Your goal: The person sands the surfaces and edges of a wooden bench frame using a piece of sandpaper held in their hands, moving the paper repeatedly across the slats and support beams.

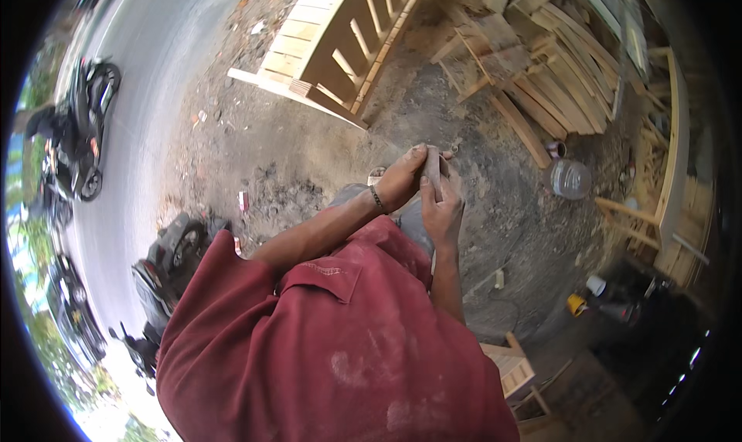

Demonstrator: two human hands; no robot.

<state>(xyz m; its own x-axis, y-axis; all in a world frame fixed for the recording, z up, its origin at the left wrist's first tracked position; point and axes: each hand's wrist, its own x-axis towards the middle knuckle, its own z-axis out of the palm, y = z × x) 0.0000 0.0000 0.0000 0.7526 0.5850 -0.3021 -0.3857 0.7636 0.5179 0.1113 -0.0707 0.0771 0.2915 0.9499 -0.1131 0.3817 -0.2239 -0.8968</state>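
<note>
In front of my body, both hands meet around a small, flat, oblong grey-brown piece (433, 170); whether it is folded sandpaper or a block, I cannot tell. My left hand (400, 180), with a dark band at its wrist, closes on the piece from the left, thumb near its upper end. From the right and below, my right hand (444, 216) grips it with bent fingers. The piece partly covers the fingers behind it. Beyond my hands stands a pale slatted wooden bench or frame (328, 44), apart from them.
Stacked boards (560, 86) lie at the far right. A clear plastic jug (570, 179) and a wooden frame (674, 148) stand to the right, with a yellow cup (576, 304) lower down. Leftward, a parked motorbike (174, 260) stands near the road (147, 133), where vehicles show.
</note>
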